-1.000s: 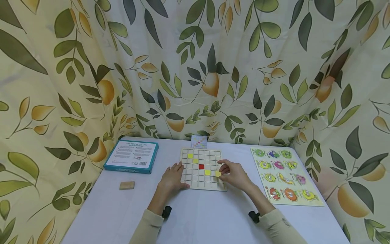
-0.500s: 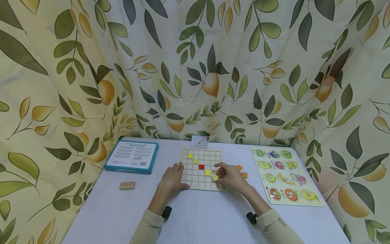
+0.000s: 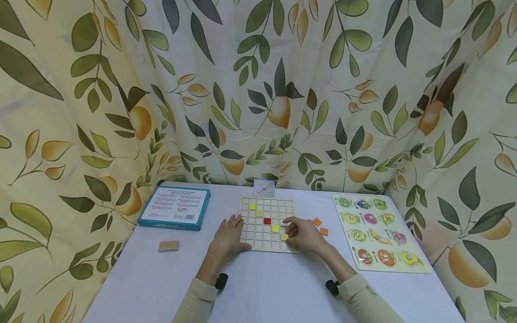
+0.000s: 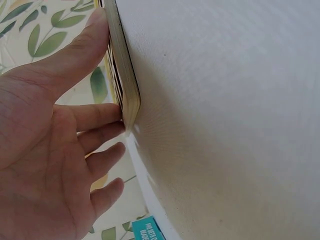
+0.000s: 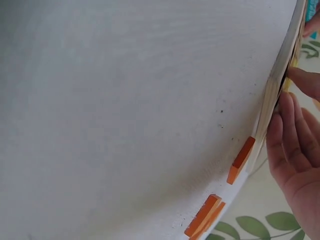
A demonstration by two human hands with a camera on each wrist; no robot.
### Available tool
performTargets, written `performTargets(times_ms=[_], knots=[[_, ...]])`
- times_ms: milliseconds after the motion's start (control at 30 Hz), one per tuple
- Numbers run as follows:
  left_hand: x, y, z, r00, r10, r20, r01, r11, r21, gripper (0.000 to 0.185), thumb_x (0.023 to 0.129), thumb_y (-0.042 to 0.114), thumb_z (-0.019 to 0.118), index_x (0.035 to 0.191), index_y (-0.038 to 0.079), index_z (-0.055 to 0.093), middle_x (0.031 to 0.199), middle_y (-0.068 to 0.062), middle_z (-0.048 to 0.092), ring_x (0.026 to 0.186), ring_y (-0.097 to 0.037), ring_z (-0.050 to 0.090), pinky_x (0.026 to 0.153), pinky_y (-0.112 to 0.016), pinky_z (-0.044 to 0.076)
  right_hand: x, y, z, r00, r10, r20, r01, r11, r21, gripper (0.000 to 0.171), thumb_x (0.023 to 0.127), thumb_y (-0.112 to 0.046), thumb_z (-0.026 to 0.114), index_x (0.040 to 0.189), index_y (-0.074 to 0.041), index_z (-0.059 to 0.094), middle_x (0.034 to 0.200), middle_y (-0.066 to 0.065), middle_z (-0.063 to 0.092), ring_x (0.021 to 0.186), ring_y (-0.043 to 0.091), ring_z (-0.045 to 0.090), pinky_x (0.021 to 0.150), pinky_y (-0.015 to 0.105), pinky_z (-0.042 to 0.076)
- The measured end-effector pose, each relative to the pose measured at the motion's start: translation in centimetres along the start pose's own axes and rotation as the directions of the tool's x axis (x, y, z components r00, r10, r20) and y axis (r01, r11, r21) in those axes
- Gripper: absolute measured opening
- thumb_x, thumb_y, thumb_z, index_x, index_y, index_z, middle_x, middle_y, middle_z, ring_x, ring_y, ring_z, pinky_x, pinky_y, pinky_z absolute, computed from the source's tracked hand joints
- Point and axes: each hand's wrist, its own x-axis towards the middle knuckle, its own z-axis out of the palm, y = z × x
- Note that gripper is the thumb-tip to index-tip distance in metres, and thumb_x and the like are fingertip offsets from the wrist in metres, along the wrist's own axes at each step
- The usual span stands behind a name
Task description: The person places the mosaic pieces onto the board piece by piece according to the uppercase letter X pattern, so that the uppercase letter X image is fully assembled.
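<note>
A light wooden grid board [image 3: 266,244] lies flat at the middle of the table. My left hand [image 3: 228,235] steadies its near left corner, thumb along the near edge and fingers spread beside the left edge. Over the lower right squares, my right hand [image 3: 306,235] pinches a yellow square tile [image 3: 284,237] between thumb and fingers, close to the board. Up and left from that tile, a diagonal holds another yellow tile [image 3: 275,229], a red tile [image 3: 267,221] and two more yellow ones. In the right wrist view the fingertips meet right at the board's edge.
Orange tiles [image 3: 324,232] lie right of the right hand. A patterned card [image 3: 264,188] stands behind the board. At left are a teal box [image 3: 174,207] and a small wooden block [image 3: 168,246]. A fruit picture board [image 3: 373,233] lies at right.
My right hand has moved left and slightly nearer with the yellow tile, from the board's right edge onto its lower right squares. Orange tiles have come into view behind it. The left hand stays put.
</note>
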Motion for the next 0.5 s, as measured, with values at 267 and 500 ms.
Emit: performTargets(times_ms=[267, 500], knots=[[0.0, 0.0, 0.1, 1.000, -0.005, 0.001, 0.005, 1.000, 0.001, 0.100, 0.079, 0.050, 0.088, 0.155, 0.001, 0.046, 0.165, -0.014, 0.039, 0.157, -0.033, 0.026, 0.128, -0.053, 0.020, -0.1, 0.0, -0.1, 1.000, -0.012, 0.017, 0.012, 1.000, 0.015, 0.051, 0.075, 0.001, 0.090, 0.123, -0.005, 0.071, 0.093, -0.001, 0.073, 0.084, 0.016, 0.069, 0.075, 0.024, 0.058], [-0.1, 0.1, 0.0, 1.000, -0.011, 0.005, 0.011, 1.000, -0.011, 0.100, 0.081, 0.048, 0.087, 0.157, 0.001, 0.043, 0.167, -0.014, 0.037, 0.158, -0.032, 0.024, 0.129, -0.052, 0.018, -0.4, 0.3, -1.1, 0.999, 0.030, -0.032, -0.030, 0.999, 0.012, 0.048, 0.079, 0.003, 0.084, 0.125, -0.005, 0.071, 0.099, 0.000, 0.074, 0.089, 0.015, 0.069, 0.080, 0.030, 0.059]])
